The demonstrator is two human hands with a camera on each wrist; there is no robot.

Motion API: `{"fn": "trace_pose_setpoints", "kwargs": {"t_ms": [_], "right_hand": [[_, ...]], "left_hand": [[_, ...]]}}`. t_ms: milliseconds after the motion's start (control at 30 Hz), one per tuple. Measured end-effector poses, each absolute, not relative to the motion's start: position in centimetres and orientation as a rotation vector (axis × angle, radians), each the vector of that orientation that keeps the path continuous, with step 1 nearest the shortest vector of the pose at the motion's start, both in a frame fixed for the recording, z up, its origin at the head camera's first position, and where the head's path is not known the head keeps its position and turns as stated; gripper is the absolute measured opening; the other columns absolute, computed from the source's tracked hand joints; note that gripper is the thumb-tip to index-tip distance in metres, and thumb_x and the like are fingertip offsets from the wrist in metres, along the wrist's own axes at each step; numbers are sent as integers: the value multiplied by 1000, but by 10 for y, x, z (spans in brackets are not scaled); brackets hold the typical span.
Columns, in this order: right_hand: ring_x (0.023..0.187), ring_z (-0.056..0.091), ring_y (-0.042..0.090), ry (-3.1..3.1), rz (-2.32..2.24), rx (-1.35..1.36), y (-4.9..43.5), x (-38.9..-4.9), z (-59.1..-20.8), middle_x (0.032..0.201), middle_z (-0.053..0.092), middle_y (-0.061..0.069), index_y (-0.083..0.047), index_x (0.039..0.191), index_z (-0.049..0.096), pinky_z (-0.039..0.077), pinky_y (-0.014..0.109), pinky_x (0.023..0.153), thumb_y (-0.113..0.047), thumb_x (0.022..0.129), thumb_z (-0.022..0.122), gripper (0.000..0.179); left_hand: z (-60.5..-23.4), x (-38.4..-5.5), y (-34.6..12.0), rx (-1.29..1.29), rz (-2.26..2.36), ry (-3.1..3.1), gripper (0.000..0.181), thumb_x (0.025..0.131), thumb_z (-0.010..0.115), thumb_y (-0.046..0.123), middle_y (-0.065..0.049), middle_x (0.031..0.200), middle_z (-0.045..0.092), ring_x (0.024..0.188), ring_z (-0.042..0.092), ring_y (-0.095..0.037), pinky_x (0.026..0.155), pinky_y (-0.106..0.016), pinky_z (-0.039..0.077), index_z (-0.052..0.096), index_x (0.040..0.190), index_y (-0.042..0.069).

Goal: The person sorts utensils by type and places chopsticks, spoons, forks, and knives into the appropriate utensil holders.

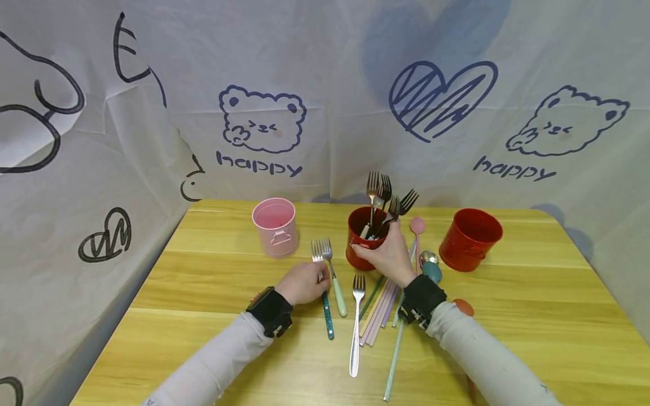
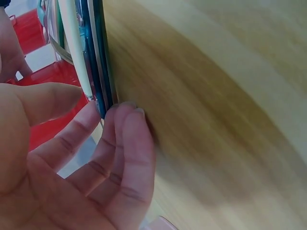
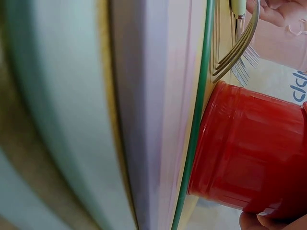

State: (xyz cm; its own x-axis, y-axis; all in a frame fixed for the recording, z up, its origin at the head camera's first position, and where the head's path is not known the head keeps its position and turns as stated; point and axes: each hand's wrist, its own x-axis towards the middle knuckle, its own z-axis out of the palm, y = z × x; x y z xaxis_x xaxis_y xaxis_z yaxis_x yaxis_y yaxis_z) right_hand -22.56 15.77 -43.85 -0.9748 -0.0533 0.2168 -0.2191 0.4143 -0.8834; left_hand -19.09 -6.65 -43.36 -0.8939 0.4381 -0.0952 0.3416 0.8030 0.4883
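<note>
My left hand [image 1: 304, 283] is over a fork with a blue dotted handle [image 1: 328, 318] that lies on the table. In the left wrist view its thumb and fingertips [image 2: 136, 127] stand apart, close to the blue handle. Beside it lies a fork with a pale green handle [image 1: 339, 296]. Nearer the front lies an all-metal fork [image 1: 355, 332]. My right hand [image 1: 391, 254] grips the middle red bucket [image 1: 359, 260], thumb on the near side, other fingers partly hidden. Several forks [image 1: 373, 183] stand in that bucket, tines up.
A pink bucket [image 1: 276, 237] stands at left, a second red bucket [image 1: 469, 242] at right. Several pastel sticks [image 1: 381, 316] lie beneath my right wrist. Around them lie a pink spoon [image 1: 417, 225], a blue-green spoon [image 1: 432, 272] and an orange-headed utensil [image 1: 463, 307]. Drawn-on cloth hangs behind.
</note>
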Motion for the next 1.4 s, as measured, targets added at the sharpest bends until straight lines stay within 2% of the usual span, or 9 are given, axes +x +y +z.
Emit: {"fn": "trace_pose_setpoints", "kwargs": {"t_ms": [433,633,967,1133,1400], "right_hand": [[129,55,36,-2502,1597,247,158,-226,-440,142,52,18,-6,147,30,48,54,108,-18,76,86,91],[129,55,36,-2495,1594,272,158,-226,-441,142,52,18,-5,147,29,48,54,108,-16,76,86,92],[129,55,37,-2517,1604,248,158,-226,-440,143,52,18,-6,147,29,49,54,107,-18,77,86,92],[129,55,37,-2515,1603,253,159,-226,-440,143,52,18,-6,147,29,49,54,107,-17,77,86,92],[130,55,36,-2521,1594,244,158,-226,-440,143,52,17,-7,147,29,49,54,108,-18,76,86,92]], "left_hand": [[-436,-191,-65,610,668,2780,16,95,65,15,-1,74,57,68,52,-16,62,-28,40,61,80,13],[-435,-191,-68,614,680,2773,14,95,64,14,0,73,57,67,52,-14,60,-26,39,62,81,12],[-439,-189,-79,605,694,2783,10,95,65,14,-1,77,61,69,53,-14,65,-29,44,63,85,12],[-440,-188,-79,504,686,2825,11,95,66,17,0,73,56,64,51,-14,56,-26,39,59,90,11],[-437,-186,-73,292,483,2883,37,94,68,35,2,57,48,52,49,-13,48,-26,33,54,67,14]]}}
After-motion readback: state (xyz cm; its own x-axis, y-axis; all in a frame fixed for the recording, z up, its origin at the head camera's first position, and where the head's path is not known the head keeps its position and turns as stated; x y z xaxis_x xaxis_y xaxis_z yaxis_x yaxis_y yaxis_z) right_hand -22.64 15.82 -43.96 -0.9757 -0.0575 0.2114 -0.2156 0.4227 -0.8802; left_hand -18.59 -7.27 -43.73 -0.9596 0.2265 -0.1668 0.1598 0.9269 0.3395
